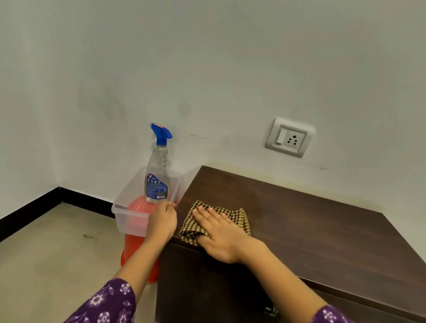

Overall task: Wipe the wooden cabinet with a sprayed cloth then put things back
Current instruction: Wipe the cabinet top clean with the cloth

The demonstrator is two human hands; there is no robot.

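At the far left a glossy black skirting board (24, 214) runs along the foot of the matt, pale wall (213, 61), above a smooth grey-beige floor (51, 263) with a few dark specks on it. Next comes a clear, rectangular plastic tub (128, 221) with rounded corners, sitting on top of a round red plastic stand (134, 249) whose colour shows through the tub's walls. Inside the tub the spray bottle (157, 178) stands upright: a transparent, tapering body, a blue printed label low down and a blue trigger head.

My left hand (162, 223), coming out of a purple flowered sleeve (108, 307), is at the tub's near right rim, just beside the bottle's base. Its fingers are curled there, but I see only the back of the hand and cannot tell whether they grip the rim or merely touch it.

Just to the right, the cloth (238, 216) lies on the front left corner of the cabinet (314, 237). It is a coarse, waffle-like weave in brown and tan checks, rumpled, with one fold draped over the edge. My right hand (217, 234) lies flat on it, fingers straight and together, palm pressing down, not clenched. The cabinet top is dark brown wood with fine straight grain and a sharp square edge; its front face is darker.

On the wall above, a grey rectangular socket plate (289, 138) holds a white rocker switch and three round holes.
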